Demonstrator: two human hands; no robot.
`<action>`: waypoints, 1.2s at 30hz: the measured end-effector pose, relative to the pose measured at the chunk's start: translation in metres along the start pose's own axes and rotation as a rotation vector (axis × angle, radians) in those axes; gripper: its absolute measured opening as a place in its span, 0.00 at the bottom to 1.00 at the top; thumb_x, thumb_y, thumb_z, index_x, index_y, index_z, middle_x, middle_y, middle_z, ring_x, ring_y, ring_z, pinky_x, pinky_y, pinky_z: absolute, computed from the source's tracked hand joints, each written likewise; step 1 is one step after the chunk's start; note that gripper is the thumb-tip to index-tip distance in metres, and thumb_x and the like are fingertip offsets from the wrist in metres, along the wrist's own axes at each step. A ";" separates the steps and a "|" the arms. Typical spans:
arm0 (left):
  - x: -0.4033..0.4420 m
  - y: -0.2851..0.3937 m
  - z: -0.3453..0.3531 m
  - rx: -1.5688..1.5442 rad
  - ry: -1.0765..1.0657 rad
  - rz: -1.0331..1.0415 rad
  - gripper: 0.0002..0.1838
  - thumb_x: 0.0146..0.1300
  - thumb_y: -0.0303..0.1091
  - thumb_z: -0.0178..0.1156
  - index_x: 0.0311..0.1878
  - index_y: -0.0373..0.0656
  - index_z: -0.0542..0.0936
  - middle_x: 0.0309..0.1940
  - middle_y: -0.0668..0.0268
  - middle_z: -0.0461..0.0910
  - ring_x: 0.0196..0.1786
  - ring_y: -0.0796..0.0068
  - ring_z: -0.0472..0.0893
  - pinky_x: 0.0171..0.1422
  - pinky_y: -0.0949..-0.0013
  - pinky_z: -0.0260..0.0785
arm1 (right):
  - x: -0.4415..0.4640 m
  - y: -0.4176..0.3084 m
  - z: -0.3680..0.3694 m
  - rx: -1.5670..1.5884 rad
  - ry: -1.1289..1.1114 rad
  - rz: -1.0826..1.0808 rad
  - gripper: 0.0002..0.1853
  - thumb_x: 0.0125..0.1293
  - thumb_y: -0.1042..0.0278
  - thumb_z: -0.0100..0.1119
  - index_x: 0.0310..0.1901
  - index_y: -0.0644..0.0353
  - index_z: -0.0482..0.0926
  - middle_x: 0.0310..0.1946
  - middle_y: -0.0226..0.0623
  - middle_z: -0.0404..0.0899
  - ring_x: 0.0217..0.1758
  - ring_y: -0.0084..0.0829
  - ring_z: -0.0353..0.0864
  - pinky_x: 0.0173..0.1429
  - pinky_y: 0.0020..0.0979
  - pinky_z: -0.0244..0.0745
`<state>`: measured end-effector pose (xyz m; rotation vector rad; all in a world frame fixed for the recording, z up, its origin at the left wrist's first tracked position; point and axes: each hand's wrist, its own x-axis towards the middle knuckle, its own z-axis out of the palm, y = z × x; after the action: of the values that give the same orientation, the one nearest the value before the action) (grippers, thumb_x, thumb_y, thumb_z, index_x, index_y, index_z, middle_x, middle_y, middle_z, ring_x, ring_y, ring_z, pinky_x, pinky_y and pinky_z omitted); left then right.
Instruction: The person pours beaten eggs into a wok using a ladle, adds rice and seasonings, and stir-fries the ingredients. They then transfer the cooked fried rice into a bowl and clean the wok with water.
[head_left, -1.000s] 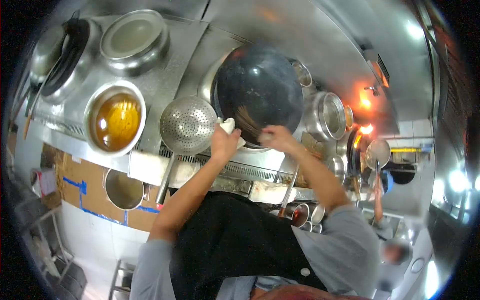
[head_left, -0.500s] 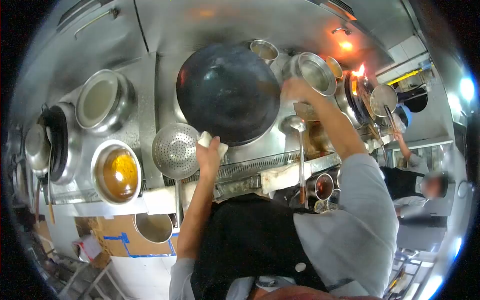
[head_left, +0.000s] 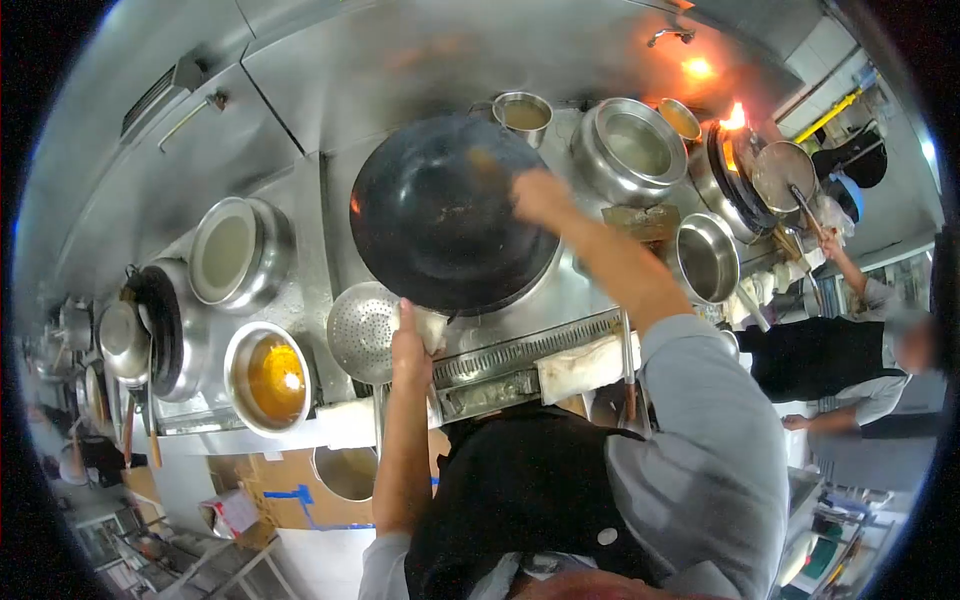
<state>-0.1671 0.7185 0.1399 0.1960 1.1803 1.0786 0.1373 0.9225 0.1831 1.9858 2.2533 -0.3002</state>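
Right now, from the camera on my head, I see the big black wok in the upper middle of the frame, sitting on the steel stove. My right hand is over the wok's right side, fingers curled tight around a brown brush; it is so blurred that I can only just make it out. Below, near the middle, my left hand grips a white cloth at the wok's near edge. Just left of that hand sits the strainer, full of little holes, and farther left a round bowl has yellow oil in it. Most of the wok's inside shows plain dark metal, so I think a good part of the brushing is done. But some small bits show near its middle, so I think those are left. How much more, I cannot tell. At the upper right, a flame burns by another stove, and the other person stands near there, at the right edge.
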 end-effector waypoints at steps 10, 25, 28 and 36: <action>0.005 -0.042 0.019 0.208 0.099 0.283 0.13 0.60 0.28 0.65 0.48 0.36 0.79 0.36 0.62 0.82 0.32 0.69 0.82 0.27 0.64 0.73 | -0.259 0.091 0.182 0.705 0.408 0.289 0.26 0.61 0.49 0.70 0.57 0.54 0.85 0.49 0.51 0.87 0.54 0.46 0.87 0.60 0.41 0.79; 0.076 0.035 -0.048 0.865 0.317 0.533 0.39 0.56 0.46 0.66 0.64 0.25 0.69 0.52 0.37 0.83 0.58 0.40 0.82 0.65 0.51 0.73 | -0.152 0.021 -0.164 -0.307 0.095 -0.290 0.18 0.53 0.62 0.70 0.47 0.51 0.89 0.45 0.49 0.87 0.50 0.50 0.86 0.58 0.48 0.79; 0.058 0.041 -0.042 0.854 0.322 0.564 0.39 0.58 0.45 0.66 0.65 0.25 0.68 0.51 0.37 0.83 0.57 0.39 0.83 0.65 0.50 0.73 | -0.013 -0.029 -0.115 -0.476 -0.231 -0.397 0.11 0.50 0.64 0.63 0.35 0.56 0.88 0.33 0.50 0.87 0.41 0.51 0.88 0.49 0.49 0.81; 0.047 0.047 -0.036 0.838 0.335 0.454 0.36 0.58 0.44 0.67 0.63 0.27 0.69 0.48 0.38 0.84 0.54 0.39 0.84 0.62 0.47 0.74 | 0.054 -0.022 -0.061 -0.553 -0.471 -0.453 0.13 0.46 0.64 0.63 0.33 0.59 0.89 0.37 0.51 0.88 0.40 0.49 0.88 0.47 0.46 0.83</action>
<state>-0.2251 0.7642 0.1239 1.0013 1.9097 0.9575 0.1104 0.9857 0.2324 1.0080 2.1308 -0.1374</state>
